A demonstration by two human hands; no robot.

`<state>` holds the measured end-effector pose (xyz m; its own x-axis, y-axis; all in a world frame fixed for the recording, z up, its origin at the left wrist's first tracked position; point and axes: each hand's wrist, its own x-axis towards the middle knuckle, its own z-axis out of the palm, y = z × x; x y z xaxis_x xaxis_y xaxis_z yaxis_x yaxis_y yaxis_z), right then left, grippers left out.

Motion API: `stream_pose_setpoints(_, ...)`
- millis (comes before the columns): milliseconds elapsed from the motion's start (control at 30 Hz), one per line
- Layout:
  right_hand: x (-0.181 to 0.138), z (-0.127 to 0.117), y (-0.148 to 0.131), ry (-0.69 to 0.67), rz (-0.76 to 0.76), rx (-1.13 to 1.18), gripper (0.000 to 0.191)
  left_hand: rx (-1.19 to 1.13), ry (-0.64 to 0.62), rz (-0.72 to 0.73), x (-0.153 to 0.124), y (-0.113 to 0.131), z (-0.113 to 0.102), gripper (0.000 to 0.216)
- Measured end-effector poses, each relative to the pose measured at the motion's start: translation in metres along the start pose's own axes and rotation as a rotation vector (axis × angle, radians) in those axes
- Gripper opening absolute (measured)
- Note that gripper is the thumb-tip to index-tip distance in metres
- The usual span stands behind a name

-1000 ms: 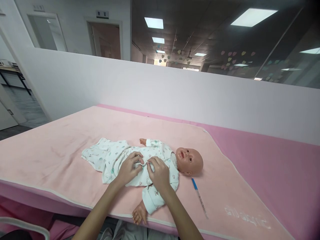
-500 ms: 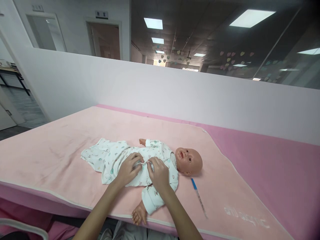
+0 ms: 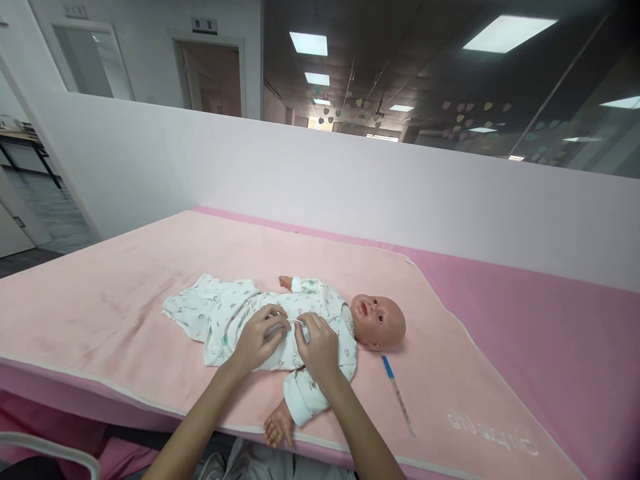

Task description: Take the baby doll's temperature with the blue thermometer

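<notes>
A baby doll lies on its back, head to the right, in a white patterned gown. Over the doll's belly, my left hand pinches a thin white cloth tie of the gown between thumb and fingers. Close beside it, my right hand pinches the tie near the chest, its fingertips a short way from the left ones. Most of the tie is hidden by my fingers. One doll hand rests near the front edge, below my wrists. Beside the doll's head lies a glass thermometer with a blue cap.
A peach blanket covers much of the pink padded table. Behind the table stands a white partition with glass above it. A curved white chair frame shows at the lower left.
My fingertips have shifted slightly, and less of the white tie shows between them. The doll and the thermometer stay in place.
</notes>
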<state>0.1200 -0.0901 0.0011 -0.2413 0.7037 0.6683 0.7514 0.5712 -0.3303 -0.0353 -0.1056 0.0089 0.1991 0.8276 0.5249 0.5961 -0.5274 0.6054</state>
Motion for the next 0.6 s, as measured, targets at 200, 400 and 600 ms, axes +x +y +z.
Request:
stream_pose_setpoints(200, 0.003, -0.003, -0.002, -0.023, 0.014, 0.021, 0.018, 0.032, 0.012, -0.036, 0.004, 0.002, 0.001, 0.013)
stream_pose_setpoints(400, -0.048, -0.034, -0.006, 0.171, 0.140, -0.002, 0.023, 0.076, 0.020, -0.044, 0.002, 0.001, 0.002, 0.014)
stream_pose_setpoints(600, -0.144, -0.081, 0.055, 0.334, 0.422, -0.310, 0.031, 0.073, 0.024, -0.038, 0.000, 0.002, 0.003, 0.008)
